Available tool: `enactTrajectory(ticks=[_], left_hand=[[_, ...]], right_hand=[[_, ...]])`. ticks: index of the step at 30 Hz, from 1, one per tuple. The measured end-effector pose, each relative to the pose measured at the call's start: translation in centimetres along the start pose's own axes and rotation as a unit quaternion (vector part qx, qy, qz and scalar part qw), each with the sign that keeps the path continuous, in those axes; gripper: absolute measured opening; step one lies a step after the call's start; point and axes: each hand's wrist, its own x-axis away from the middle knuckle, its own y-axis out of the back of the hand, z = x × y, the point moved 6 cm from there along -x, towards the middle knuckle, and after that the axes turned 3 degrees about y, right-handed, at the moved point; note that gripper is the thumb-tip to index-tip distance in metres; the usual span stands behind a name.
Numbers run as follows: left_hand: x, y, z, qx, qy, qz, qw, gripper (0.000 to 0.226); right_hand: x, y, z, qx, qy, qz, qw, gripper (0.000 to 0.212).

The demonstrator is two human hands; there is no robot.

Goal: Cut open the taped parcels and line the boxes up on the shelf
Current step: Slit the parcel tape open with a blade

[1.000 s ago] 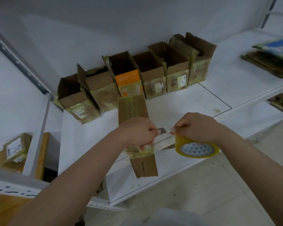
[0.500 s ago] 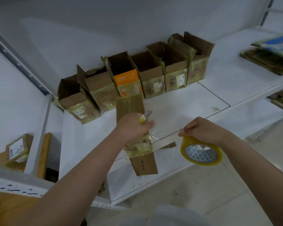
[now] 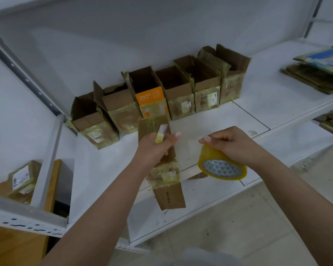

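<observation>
Head view, looking down over both my forearms at the white shelf (image 3: 210,120). My left hand (image 3: 156,145) is curled round a long taped parcel (image 3: 166,169), gripping it near its upper half so that it tilts above the shelf's front edge, its lower end hanging out toward the floor. The same hand pinches a small cutter (image 3: 161,133) with a yellow handle, its pale blade poking up against the parcel's top. My right hand (image 3: 229,144) holds a roll of yellowish packing tape (image 3: 222,167), fingers hooked over the roll's upper rim, thumb and forefinger pinched together just above it; whether a strip of tape runs between them I cannot tell. The two hands are near each other but apart.

Along the back of the shelf stands a row of six opened boxes (image 3: 181,89), flaps up, side by side against the wall, one with an orange front (image 3: 150,96). Far right lies a stack of flattened packaging (image 3: 315,73). Lower left, beyond the shelf's upright, sits another labelled parcel (image 3: 22,177) on a wooden surface.
</observation>
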Motion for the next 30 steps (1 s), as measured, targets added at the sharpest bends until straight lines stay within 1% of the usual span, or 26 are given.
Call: enactTrajectory(ticks=[1,2,3,4,6,7,9,11,12,14,16,18,20,22,23,25,27,28,29,30], left_hand=[[0.3,0.0,-0.1,0.025,-0.016,-0.005,1.000,0.054],[0.6,-0.2,-0.2,0.030,-0.037,-0.003,0.999,0.058],[0.8,-0.5,-0.4,0.030,-0.058,0.003,0.998,0.054],[1.0,-0.8,-0.5,0.037,-0.070,0.013,0.997,0.044],[1.4,-1.1,-0.6,0.072,-0.063,0.035,0.995,0.027],[1.5,-1.1,-0.4,0.084,-0.060,0.036,0.994,0.023],[1.4,-0.9,0.1,0.095,-0.066,0.019,0.993,0.022],[1.5,-0.8,0.3,0.110,-0.067,0.011,0.992,0.025],[1.5,-0.9,0.5,0.116,-0.065,0.010,0.991,0.026],[1.6,-1.0,0.7,0.118,-0.053,0.008,0.992,0.028],[1.5,-1.0,0.8,0.118,-0.044,0.008,0.992,0.028],[1.4,-0.9,0.8,0.121,-0.039,0.013,0.992,0.030],[1.3,-0.6,0.7,0.122,-0.038,0.016,0.992,0.027],[1.2,-0.3,0.6,0.108,-0.037,0.018,0.993,0.019],[1.1,0.0,0.7,0.103,-0.033,0.012,0.994,0.019],[1.1,0.7,1.5,0.127,-0.007,-0.024,0.992,0.024],[1.0,1.5,2.0,0.155,0.009,-0.063,0.986,0.027],[1.0,1.6,2.0,0.157,0.005,-0.072,0.985,0.028],[1.0,1.6,1.9,0.158,-0.002,-0.074,0.985,0.029],[1.0,1.5,1.7,0.160,-0.010,-0.073,0.984,0.031]], right_hand=[[0.0,-0.1,0.6,0.005,0.012,-0.004,1.000,0.019],[-0.1,-0.2,1.2,0.018,0.026,-0.007,0.999,0.020],[-0.3,-0.4,1.7,0.037,0.038,-0.010,0.999,0.023],[-0.4,-0.7,2.1,0.066,0.048,-0.011,0.997,0.029],[-0.8,-1.3,2.9,0.140,0.062,-0.016,0.988,0.041],[-1.0,-1.6,3.2,0.169,0.067,-0.021,0.983,0.042],[-1.3,-2.0,3.3,0.202,0.071,-0.042,0.976,0.041],[-1.5,-2.4,3.1,0.234,0.074,-0.081,0.966,0.050],[-1.5,-2.6,3.0,0.250,0.081,-0.109,0.959,0.048],[-1.1,-3.0,3.4,0.260,0.107,-0.174,0.944,0.035],[-0.8,-3.3,4.1,0.254,0.152,-0.236,0.926,0.025],[-0.9,-3.7,4.9,0.264,0.191,-0.285,0.902,0.024],[-1.2,-3.9,5.4,0.269,0.210,-0.309,0.887,0.026],[-1.6,-3.7,5.0,0.271,0.203,-0.319,0.885,0.027],[-2.0,-3.3,4.4,0.269,0.186,-0.324,0.888,0.028],[-3.0,-1.6,2.5,0.251,0.131,-0.345,0.895,0.029],[-4.0,0.3,0.5,0.263,0.100,-0.368,0.886,0.027],[-4.6,0.8,-0.5,0.284,0.097,-0.366,0.881,0.027],[-5.3,1.0,-1.6,0.303,0.092,-0.348,0.883,0.026],[-6.0,0.9,-2.9,0.313,0.077,-0.314,0.893,0.026]])
